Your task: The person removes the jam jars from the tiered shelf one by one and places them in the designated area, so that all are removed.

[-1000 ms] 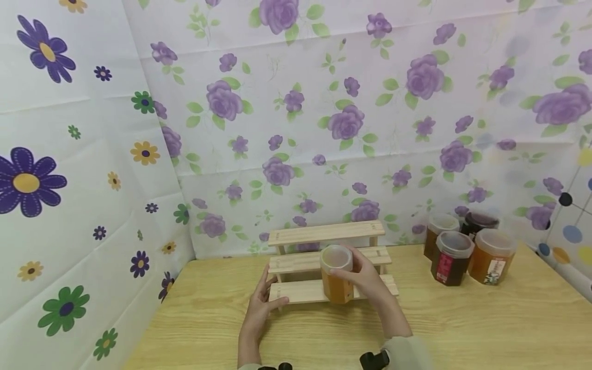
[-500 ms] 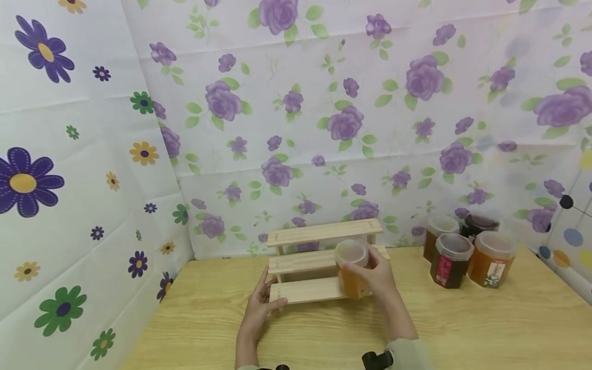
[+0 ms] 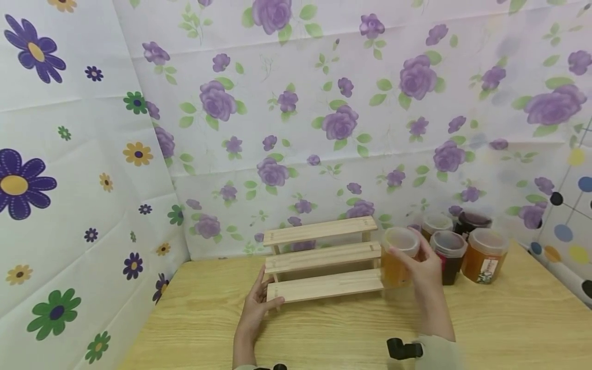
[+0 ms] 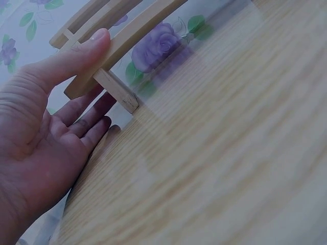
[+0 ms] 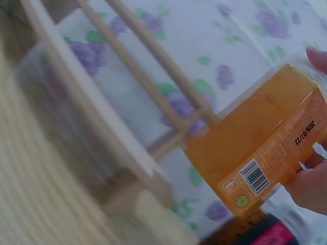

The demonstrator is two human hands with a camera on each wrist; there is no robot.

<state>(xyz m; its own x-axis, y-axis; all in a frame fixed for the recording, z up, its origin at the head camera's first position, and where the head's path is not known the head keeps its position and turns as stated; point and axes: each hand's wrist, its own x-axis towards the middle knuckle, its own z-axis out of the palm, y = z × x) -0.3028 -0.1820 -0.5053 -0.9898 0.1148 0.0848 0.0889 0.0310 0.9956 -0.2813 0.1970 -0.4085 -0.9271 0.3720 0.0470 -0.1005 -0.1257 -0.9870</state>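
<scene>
My right hand [image 3: 426, 270] grips a clear-lidded jar of orange contents [image 3: 394, 270] near its top, upright at the right end of the wooden three-tier rack [image 3: 324, 287]. The right wrist view shows the jar's orange label [image 5: 276, 166], with a barcode and a printed date, above the table and beside the rack's end. My left hand [image 3: 252, 308] holds the rack's left end. In the left wrist view the thumb [image 4: 92, 48] lies on top of the lowest shelf, and the fingers [image 4: 94, 115] reach behind its leg [image 4: 117, 92].
Several lidded jars stand grouped at the table's right: a dark one with a pink label [image 3: 448, 257], an amber one with a white label [image 3: 485, 257], others behind. Flowered cloth [image 3: 296, 128] hangs behind the wood-grain table [image 3: 324, 334].
My right hand has carried the orange jar rightward, from in front of the lowest shelf to past the rack's right end. The left hand stays on the rack. The head view has turned slightly right.
</scene>
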